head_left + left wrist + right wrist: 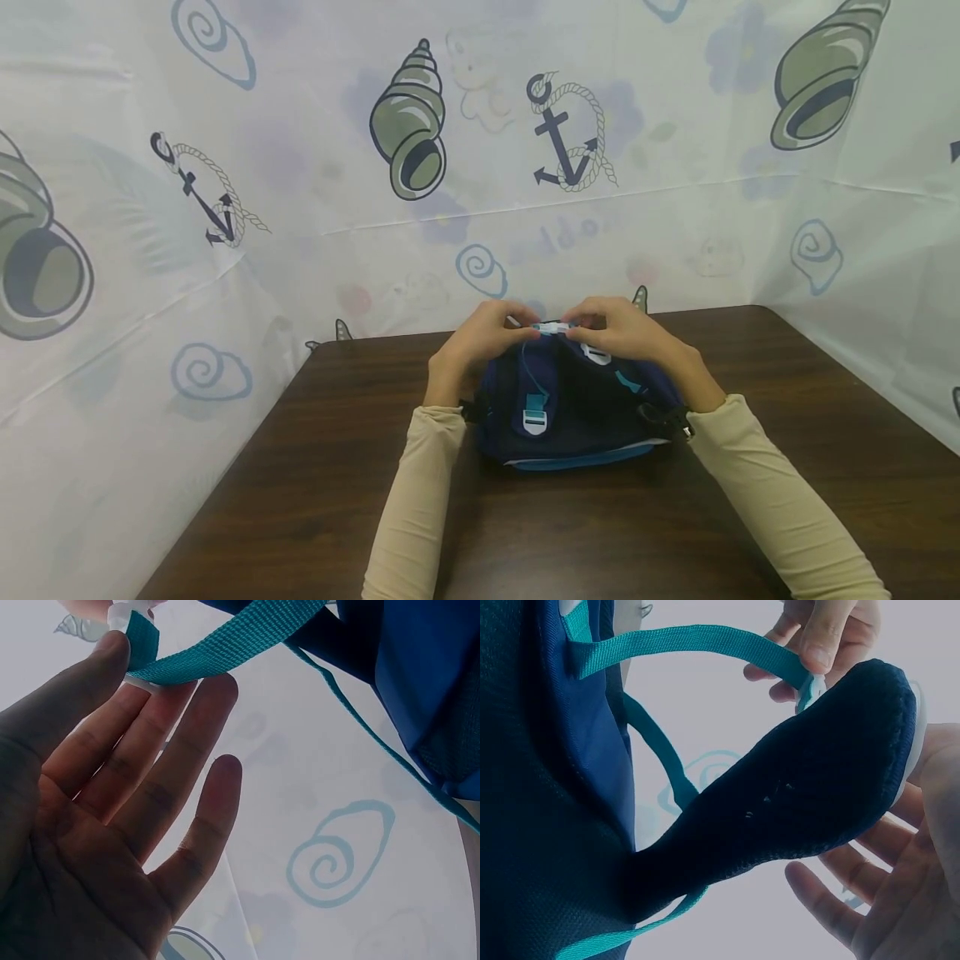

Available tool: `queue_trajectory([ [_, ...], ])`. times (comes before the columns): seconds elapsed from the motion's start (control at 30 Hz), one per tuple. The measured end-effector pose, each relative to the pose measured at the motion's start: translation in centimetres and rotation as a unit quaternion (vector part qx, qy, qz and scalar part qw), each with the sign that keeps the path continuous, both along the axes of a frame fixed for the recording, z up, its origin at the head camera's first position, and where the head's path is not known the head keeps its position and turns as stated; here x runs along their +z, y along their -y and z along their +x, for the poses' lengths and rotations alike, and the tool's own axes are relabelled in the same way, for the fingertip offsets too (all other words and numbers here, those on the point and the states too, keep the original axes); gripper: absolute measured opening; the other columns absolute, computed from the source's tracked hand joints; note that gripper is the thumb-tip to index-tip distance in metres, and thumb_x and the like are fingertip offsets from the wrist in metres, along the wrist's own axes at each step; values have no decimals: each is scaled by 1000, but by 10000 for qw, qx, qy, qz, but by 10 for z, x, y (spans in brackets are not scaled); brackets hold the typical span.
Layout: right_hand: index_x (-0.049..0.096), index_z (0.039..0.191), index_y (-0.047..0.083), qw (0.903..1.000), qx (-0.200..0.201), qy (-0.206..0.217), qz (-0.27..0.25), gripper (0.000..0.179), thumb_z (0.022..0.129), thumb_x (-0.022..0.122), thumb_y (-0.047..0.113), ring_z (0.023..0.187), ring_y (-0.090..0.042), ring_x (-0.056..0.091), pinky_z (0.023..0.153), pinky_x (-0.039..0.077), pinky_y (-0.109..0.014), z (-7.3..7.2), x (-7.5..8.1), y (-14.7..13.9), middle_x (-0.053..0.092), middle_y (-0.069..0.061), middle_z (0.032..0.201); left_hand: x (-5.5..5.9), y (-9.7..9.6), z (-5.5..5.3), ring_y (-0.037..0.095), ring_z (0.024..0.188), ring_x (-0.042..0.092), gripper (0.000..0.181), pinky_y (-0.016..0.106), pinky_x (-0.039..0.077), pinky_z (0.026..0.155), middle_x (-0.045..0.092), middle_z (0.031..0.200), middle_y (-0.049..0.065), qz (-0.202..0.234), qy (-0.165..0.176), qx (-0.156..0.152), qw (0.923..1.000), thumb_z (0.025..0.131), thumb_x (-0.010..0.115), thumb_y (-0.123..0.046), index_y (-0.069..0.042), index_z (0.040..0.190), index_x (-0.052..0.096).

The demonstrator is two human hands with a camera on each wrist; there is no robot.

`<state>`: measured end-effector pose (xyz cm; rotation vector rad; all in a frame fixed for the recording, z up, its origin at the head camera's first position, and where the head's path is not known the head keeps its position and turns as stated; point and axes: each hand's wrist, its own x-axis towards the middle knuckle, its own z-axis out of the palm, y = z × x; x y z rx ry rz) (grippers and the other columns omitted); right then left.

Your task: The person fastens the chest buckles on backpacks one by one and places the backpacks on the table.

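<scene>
A navy backpack [600, 408] with teal trim lies on the dark table. Above its far edge, both hands meet at a white plastic buckle [553, 328]. My left hand [480, 337] pinches the buckle's left part between thumb and fingertips, where teal webbing [232, 649] loops through. From the other side, my right hand [626, 333] pinches the buckle's right part. A dark padded strap [795, 765] stretches towards the right hand [907, 877] in the right wrist view and hides its fingertips. Whether the buckle's parts are locked together cannot be made out.
The brown table [360, 467] runs to a patterned white cloth [300, 125] hanging behind and beside it. White strap adjusters [534, 423] and a thin teal cord [360, 724] hang about the backpack.
</scene>
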<state>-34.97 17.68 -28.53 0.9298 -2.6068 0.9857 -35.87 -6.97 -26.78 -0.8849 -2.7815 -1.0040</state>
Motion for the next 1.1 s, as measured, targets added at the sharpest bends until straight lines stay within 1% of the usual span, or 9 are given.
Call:
queue_trajectory([
  [0.13, 69, 122, 6, 10000, -13, 23, 15, 30, 94, 69, 19, 95, -23, 65, 88, 53, -43, 0, 0, 0, 71, -7, 106, 0, -1, -1, 20, 95, 69, 21, 34, 57, 84, 72, 109, 3, -8, -14, -33, 10000, 95, 69, -24, -15, 113, 74],
  [0.37, 69, 121, 7, 9999, 8, -52, 89, 30, 94, 69, 19, 93, -22, 63, 87, 53, -42, 1, 1, 1, 71, -6, 104, 0, -5, -1, 20, 95, 69, 23, 34, 57, 83, 72, 107, 5, -117, -192, -83, 9997, 94, 70, -23, -12, 114, 74],
  [0.63, 69, 122, 6, 9998, 82, -61, 164, 30, 95, 69, 18, 94, -23, 62, 88, 54, -43, 1, -1, 1, 71, -7, 106, 0, -8, 3, 19, 92, 67, 21, 32, 57, 82, 72, 105, 4, -150, -167, -36, 9997, 93, 71, -22, -12, 111, 75],
  [0.8, 70, 123, 6, 9993, 261, -162, 222, 29, 96, 67, 16, 96, -21, 62, 88, 53, -42, 1, -1, 1, 71, -6, 111, 0, -8, 4, 19, 94, 68, 22, 32, 56, 81, 73, 103, 4, -164, -265, -37, 9995, 92, 72, -23, -12, 111, 75],
  [0.9, 71, 121, 6, 9986, 396, -247, 256, 27, 95, 67, 15, 95, -20, 61, 87, 52, -41, 0, -2, 1, 71, -6, 109, 0, -9, 4, 19, 92, 68, 21, 32, 56, 80, 73, 101, 5, -184, -343, -70, 9992, 92, 73, -20, -10, 110, 75],
  [1.1, 72, 119, 5, 9964, 708, -405, 231, 26, 93, 69, 9, 89, -18, 58, 79, 50, -35, -1, -5, 1, 71, -5, 105, -2, -14, 3, 20, 92, 69, 25, 32, 57, 85, 75, 100, 8, -287, -436, -252, 9983, 88, 76, -15, -5, 111, 74],
])
